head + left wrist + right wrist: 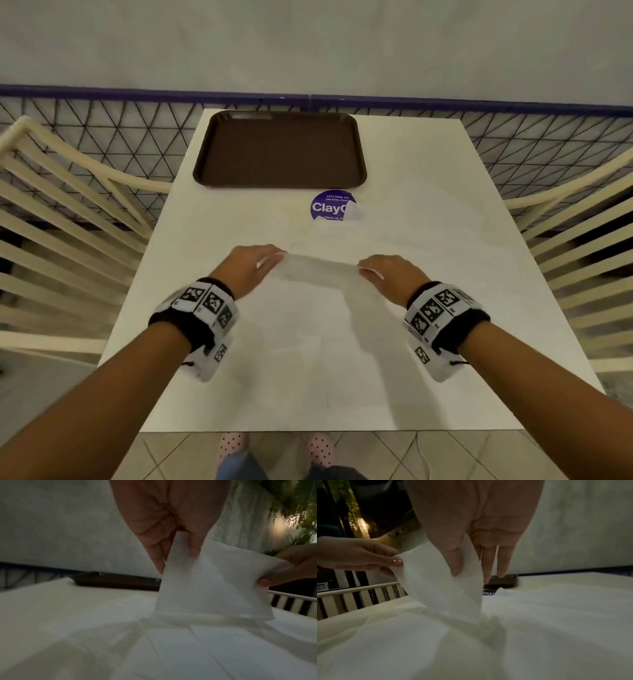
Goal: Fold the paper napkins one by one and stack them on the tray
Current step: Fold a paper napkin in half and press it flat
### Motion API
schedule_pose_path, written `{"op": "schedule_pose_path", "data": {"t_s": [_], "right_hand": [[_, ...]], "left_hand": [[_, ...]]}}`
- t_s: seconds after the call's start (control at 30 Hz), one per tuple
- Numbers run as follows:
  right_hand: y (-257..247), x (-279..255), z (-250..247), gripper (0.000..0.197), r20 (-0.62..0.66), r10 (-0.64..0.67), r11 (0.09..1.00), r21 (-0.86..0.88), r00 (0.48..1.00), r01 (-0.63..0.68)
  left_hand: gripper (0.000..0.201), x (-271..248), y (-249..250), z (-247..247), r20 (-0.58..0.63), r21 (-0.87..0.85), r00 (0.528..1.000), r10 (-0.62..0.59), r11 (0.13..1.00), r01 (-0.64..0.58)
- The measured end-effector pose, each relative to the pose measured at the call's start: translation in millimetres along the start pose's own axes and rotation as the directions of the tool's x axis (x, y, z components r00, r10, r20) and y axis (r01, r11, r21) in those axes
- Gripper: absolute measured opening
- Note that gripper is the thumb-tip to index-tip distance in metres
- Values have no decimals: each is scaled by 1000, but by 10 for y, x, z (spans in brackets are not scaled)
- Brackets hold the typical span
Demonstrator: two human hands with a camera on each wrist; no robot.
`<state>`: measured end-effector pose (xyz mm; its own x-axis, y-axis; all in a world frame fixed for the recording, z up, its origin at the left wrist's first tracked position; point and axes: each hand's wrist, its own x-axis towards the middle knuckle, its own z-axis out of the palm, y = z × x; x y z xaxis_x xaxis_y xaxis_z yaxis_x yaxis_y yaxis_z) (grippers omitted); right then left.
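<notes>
Pinching one napkin [318, 269] between left hand [251, 265] and right hand [390, 274], fingers [194, 545] gripping its corners, brown tray [279, 149] beyond

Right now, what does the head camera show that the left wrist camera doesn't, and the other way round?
Only the head view shows the whole brown tray with nothing on it, the purple sticker, the chairs on both sides and both wrist bands. Only the left wrist view shows the left hand's fingers pinching the napkin from close up, the sheet hanging down to the table, and plants behind. Both show the left hand and right hand holding that one napkin between them.
</notes>
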<state>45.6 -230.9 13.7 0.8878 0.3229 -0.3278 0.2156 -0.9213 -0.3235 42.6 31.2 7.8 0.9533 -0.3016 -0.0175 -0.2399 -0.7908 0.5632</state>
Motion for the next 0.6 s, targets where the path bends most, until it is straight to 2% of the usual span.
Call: {"op": "schedule_pose_path", "data": {"t_s": [0.1, 0.2, 0.3, 0.33, 0.47, 0.6], "right_hand": [[-298, 133, -79, 33, -85, -95, 993, 64, 992, 101], [-681, 210, 30, 28, -51, -217, 967, 126, 975, 221], [-1039, 255, 306, 24, 24, -308, 939, 168, 951, 300], [-1142, 268, 417, 23, 55, -326, 935, 170, 944, 312], [-1479, 292, 795, 24, 230, -288, 955, 141, 929, 262], [-1679, 338, 970, 26, 304, -171, 981, 136, 937, 136]], "left_hand": [[24, -176, -145, -370, -127, 30, 992, -19, 999, 23], [26, -572, -347, -615, -124, 50, 990, -73, 996, 80], [57, -1011, -620, -715, -74, 7, 993, -95, 995, 96], [62, -1144, -741, -708, -60, -1, 992, -111, 994, 111], [65, -1535, -1159, -586, 21, 33, 986, -162, 986, 162], [70, -1679, -1464, -460, 163, 52, 939, -303, 953, 298]]}}
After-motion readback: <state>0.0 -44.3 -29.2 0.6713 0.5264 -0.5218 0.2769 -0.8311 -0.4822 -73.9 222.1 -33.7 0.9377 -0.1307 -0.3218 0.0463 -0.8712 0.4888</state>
